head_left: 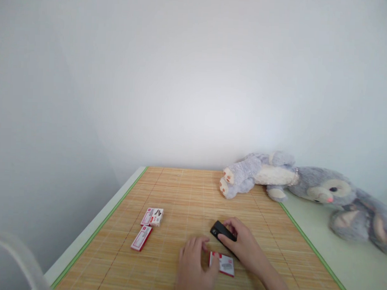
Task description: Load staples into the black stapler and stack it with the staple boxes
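My right hand (241,243) is closed around a black stapler (224,231), thumb on the near side and fingers on the far side. The stapler lies slanted, its rounded end pointing up and left. My left hand (194,265), slightly blurred, is open with thumb and fingers apart. Its thumb overlaps the left end of a flat red-and-white staple box (226,265); I cannot tell whether it presses on it. That box sits just below the stapler, between my two hands.
Left on the bamboo mat (179,191) lie a red-and-white box (141,238) and, touching its far end, another small box (152,216) with printed pictures. A grey plush toy (275,175) stretches along the back right. A blurred pale curved bar (15,251) crosses the lower left corner.
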The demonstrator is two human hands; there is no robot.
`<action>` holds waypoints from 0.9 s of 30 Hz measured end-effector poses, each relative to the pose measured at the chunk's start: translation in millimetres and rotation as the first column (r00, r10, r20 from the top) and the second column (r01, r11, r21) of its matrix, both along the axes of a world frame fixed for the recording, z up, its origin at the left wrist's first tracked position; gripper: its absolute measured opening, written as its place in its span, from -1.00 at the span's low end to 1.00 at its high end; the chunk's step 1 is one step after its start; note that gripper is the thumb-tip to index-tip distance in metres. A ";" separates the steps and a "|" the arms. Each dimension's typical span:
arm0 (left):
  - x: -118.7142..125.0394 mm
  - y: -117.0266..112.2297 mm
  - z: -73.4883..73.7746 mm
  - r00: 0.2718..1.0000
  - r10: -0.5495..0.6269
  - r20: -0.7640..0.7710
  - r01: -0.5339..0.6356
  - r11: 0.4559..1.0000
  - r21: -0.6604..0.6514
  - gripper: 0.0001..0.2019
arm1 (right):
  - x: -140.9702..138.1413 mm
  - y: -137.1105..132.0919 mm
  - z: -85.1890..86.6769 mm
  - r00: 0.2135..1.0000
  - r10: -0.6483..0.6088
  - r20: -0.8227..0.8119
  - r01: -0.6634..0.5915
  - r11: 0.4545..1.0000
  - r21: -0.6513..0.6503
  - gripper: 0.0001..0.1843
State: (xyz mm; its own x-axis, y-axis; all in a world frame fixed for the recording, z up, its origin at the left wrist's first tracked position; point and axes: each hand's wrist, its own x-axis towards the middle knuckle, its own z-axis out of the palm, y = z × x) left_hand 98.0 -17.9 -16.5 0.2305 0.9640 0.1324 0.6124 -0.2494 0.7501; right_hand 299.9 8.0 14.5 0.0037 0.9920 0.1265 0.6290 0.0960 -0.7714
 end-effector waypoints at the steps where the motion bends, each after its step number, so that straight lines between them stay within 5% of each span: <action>1: 7.6 -7.8 -3.9 0.999 -0.017 -0.044 0.017 1.000 -0.004 -0.43 | 0.8 1.5 -4.1 1.000 -0.027 0.000 0.027 1.000 -0.011 -0.73; 4: 26.3 -21.0 -9.4 0.989 -0.047 -0.139 0.042 0.998 -0.038 -0.07 | 1.5 2.0 -12.7 0.999 -0.039 -0.021 0.038 0.999 -0.038 -0.65; 7: 26.4 -15.4 -3.0 0.987 -0.039 -0.158 0.028 0.997 -0.072 -0.19 | 3.1 -3.0 -16.2 0.999 -0.021 -0.046 0.017 0.997 -0.070 -0.58; 10: 7.3 -1.3 8.5 0.990 -0.068 -0.125 0.065 0.997 -0.031 -0.33 | 7.5 -10.2 -17.9 0.998 -0.038 -0.049 0.032 0.993 -0.114 -0.55; 13: -16.2 7.3 20.0 0.987 0.010 -0.162 -0.018 0.999 -0.050 -0.60 | 11.3 -19.0 -19.7 0.994 -0.055 -0.089 0.042 0.989 -0.142 -0.53; 17: -40.0 2.5 32.6 0.972 0.087 -0.217 -0.139 0.962 -0.235 -0.38 | 11.3 -36.4 -28.1 0.971 -0.048 -0.232 0.005 0.983 -0.182 -0.48; 22: -55.5 -5.7 33.3 0.964 -0.209 -0.163 0.144 0.929 -0.341 0.00 | 8.4 -59.2 -48.0 0.956 0.013 -0.294 -0.073 0.978 -0.196 -0.24; 27: -40.2 7.8 31.8 0.961 -0.259 -0.098 0.239 0.955 -0.175 -0.39 | 4.1 -62.5 -47.7 0.967 0.074 -0.245 -0.117 0.979 -0.166 -0.26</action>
State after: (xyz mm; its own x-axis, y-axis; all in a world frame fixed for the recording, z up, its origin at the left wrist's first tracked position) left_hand 57.8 -10.1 15.3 0.4704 0.8803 -0.0616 0.6328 -0.2879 0.7188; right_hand 303.9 -54.4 -33.2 -0.0838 0.9955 -0.0452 0.4214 -0.0057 -0.9068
